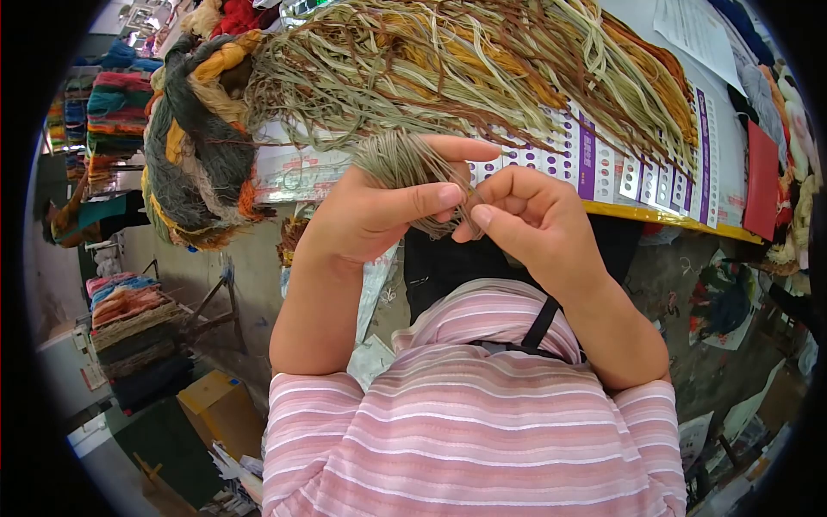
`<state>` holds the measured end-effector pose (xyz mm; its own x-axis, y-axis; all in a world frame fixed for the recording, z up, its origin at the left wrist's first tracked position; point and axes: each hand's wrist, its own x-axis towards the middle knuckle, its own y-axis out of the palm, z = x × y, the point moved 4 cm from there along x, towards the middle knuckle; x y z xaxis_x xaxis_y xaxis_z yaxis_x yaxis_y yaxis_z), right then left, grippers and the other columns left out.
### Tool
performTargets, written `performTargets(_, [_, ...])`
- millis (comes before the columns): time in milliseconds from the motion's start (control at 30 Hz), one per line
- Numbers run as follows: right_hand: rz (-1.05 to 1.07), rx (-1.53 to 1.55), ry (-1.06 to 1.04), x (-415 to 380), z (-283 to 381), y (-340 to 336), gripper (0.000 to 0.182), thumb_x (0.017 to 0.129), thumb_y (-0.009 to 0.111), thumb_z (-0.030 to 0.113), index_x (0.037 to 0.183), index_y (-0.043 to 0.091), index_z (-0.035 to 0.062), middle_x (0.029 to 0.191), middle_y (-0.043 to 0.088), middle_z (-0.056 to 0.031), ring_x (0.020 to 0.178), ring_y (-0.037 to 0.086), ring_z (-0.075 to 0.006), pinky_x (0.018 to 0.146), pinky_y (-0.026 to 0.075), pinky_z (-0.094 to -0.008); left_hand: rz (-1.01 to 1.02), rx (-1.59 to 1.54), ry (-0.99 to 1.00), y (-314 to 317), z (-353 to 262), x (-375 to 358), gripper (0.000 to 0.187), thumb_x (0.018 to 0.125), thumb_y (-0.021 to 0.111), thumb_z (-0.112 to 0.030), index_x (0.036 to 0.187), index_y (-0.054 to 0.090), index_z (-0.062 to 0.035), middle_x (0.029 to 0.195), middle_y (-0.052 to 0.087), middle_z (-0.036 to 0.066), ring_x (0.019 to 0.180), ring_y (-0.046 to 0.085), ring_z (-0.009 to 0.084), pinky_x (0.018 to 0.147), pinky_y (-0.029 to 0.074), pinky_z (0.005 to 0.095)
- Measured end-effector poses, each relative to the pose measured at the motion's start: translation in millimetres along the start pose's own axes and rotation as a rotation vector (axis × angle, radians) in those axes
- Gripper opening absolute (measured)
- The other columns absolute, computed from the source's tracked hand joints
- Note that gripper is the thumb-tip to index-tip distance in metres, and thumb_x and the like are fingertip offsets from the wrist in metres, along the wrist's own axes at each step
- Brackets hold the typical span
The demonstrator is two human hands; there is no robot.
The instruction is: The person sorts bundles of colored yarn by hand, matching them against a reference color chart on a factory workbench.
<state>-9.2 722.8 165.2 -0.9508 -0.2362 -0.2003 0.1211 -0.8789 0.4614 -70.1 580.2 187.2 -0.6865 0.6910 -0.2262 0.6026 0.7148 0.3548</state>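
Note:
A coil of grey-green yarn (398, 159) is wound around my left hand (379, 207), whose index finger points right while the thumb presses on the strands. Close on the right, my right hand (530, 211) pinches strands of the same yarn between thumb and fingertips. Both hands are raised in front of the table's near edge. Just beyond them lies a wide spread of loose yarn strands (482, 65) in green, brown, cream and gold. The far side of the coil is hidden by my left hand.
Thick dark-grey and orange skeins (194, 129) hang over the table's left end. Purple-and-white printed cards (594, 164) lie under the strands, and a red card (761, 181) sits at right. Stacked yarn (129, 323) and a cardboard box (220, 409) stand at lower left.

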Motion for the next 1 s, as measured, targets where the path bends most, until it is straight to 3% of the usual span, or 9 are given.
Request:
performTargets(133, [-0.01, -0.101, -0.039, 0.8, -1.4, 0.2, 0.012, 0.084, 0.064, 0.008, 0.088, 0.06, -0.0015, 0.079, 0.066, -0.0057, 0.073, 0.06, -0.0075, 0.066, 0.047, -0.0203, -0.002, 0.042, -0.015, -1.3, 0.3, 0.9, 0.047, 0.082, 0.065, -0.01, 0.123, 0.054, 0.0078, 0.076, 0.056, 0.0, 0.07, 0.052, 0.0088, 0.063, 0.041, 0.0234])
performTargets(333, [-0.032, 0.022, -0.07, 0.2, -3.7, -0.6, 0.006, 0.085, 0.061, 0.004, 0.088, 0.06, -0.0016, 0.083, 0.066, -0.0065, 0.078, 0.062, -0.0092, 0.07, 0.049, -0.0216, -0.001, 0.018, -0.017, -3.1, 0.1, 1.0, 0.047, 0.081, 0.068, -0.011, 0.122, 0.054, 0.0076, 0.076, 0.057, 0.0, 0.07, 0.053, 0.009, 0.063, 0.041, 0.0234])
performTargets(733, [-0.019, 0.121, -0.011, -3.1, -3.6, 0.1, 0.008, 0.085, 0.057, 0.001, 0.093, 0.058, -0.0028, 0.085, 0.067, -0.0076, 0.081, 0.064, -0.0108, 0.075, 0.052, -0.0239, 0.074, -0.011, 0.044, -2.1, 1.0, 5.6, 0.064, 0.078, 0.07, -0.012, 0.132, 0.043, 0.0081, 0.083, 0.056, 0.002, 0.072, 0.056, 0.0103, 0.063, 0.046, 0.0254])
performTargets(1000, [-0.033, -0.058, -0.062, -6.6, -1.0, -1.5, 0.009, 0.083, 0.064, 0.005, 0.088, 0.06, -0.0012, 0.079, 0.065, -0.0034, 0.074, 0.059, -0.0063, 0.065, 0.047, -0.0206, 0.026, -0.02, 0.02, 5.6, -1.7, 3.7, 0.079, 0.073, 0.073, -0.007, 0.139, 0.032, 0.0067, 0.084, 0.056, 0.004, 0.072, 0.057, 0.0099, 0.061, 0.047, 0.0222])
